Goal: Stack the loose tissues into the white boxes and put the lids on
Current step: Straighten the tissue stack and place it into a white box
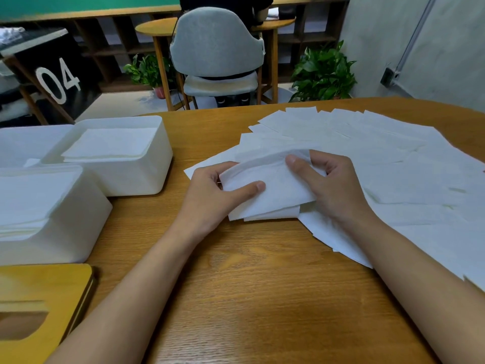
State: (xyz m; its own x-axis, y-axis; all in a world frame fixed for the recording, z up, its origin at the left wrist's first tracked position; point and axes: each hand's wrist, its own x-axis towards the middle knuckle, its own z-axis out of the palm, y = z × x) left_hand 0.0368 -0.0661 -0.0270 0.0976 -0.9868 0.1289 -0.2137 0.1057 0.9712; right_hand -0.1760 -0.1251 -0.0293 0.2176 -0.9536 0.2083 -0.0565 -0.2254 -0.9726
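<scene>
Both hands pinch a bowed white tissue

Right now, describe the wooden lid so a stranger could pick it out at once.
Start at the wooden table and follow it to the near left. There, just in front of the nearest white box, lies the lid. Its neighbours are white and hold tissues; it alone is a flat yellow-brown board with a slot cut in it.
</scene>
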